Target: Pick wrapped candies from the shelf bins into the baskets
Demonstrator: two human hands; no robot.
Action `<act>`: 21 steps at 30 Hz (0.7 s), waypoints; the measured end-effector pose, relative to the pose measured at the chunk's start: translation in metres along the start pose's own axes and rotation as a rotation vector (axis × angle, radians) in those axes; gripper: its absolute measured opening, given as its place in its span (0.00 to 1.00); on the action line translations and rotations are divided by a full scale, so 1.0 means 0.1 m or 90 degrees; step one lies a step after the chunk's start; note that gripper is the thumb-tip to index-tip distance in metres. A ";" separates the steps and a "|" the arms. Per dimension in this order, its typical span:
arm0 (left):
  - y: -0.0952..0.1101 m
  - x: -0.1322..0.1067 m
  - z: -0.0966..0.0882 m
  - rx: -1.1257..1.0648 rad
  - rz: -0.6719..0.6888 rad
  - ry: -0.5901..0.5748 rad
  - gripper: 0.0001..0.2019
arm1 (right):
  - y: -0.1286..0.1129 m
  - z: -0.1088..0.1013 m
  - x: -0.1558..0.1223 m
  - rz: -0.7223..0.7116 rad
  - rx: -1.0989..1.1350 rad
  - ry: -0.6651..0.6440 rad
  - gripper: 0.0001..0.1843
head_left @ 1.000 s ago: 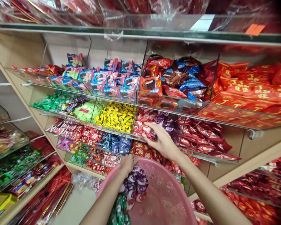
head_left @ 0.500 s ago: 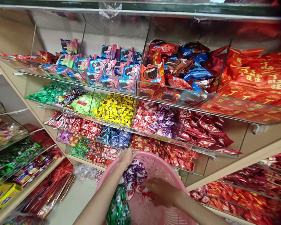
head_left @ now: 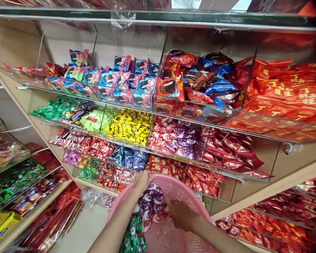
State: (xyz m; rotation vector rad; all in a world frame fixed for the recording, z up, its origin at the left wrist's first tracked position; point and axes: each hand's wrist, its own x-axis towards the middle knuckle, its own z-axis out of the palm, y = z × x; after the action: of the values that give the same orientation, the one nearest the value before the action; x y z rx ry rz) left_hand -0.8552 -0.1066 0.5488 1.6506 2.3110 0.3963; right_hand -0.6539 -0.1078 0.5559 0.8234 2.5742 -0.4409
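My left hand [head_left: 142,181] is closed over the far rim of a pink plastic basket [head_left: 197,200]. Inside it, purple-and-white wrapped candies [head_left: 152,198] lie heaped below that hand. Red-and-white wrapped candies [head_left: 147,221] sit just nearer to me, and green wrapped candies [head_left: 133,233] are piled along the left side. My right hand [head_left: 180,214] reaches into the basket from the right, its fingers curled against the right edge of the purple and red candies. Its palm side is hidden, so what lies within the fingers does not show.
Tiered shelves with clear fronts rise ahead, holding yellow candies [head_left: 131,124], purple candies [head_left: 184,135], blue-and-pink cookie packs [head_left: 121,79] and large red packets [head_left: 287,91]. More shelves flank both sides. A clear plastic bag [head_left: 94,196] lies left of the basket.
My right hand has shifted slightly within the basket; the red candies seen under its fingers earlier are now mostly out of sight. My left hand keeps its hold on the rim. The view has tilted slightly.
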 end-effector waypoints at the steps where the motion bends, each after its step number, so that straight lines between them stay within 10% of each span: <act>1: 0.00 0.00 -0.01 -0.001 -0.002 -0.004 0.28 | 0.00 -0.02 -0.02 0.011 0.008 -0.005 0.40; 21: 0.00 -0.01 0.00 -0.002 -0.013 0.002 0.28 | 0.03 -0.27 0.13 0.086 0.002 0.141 0.25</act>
State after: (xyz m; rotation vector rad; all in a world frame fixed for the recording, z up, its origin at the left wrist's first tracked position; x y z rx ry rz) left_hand -0.8549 -0.1078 0.5488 1.6253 2.3251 0.3986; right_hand -0.6692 -0.0880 0.5724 1.0955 2.6944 -0.3302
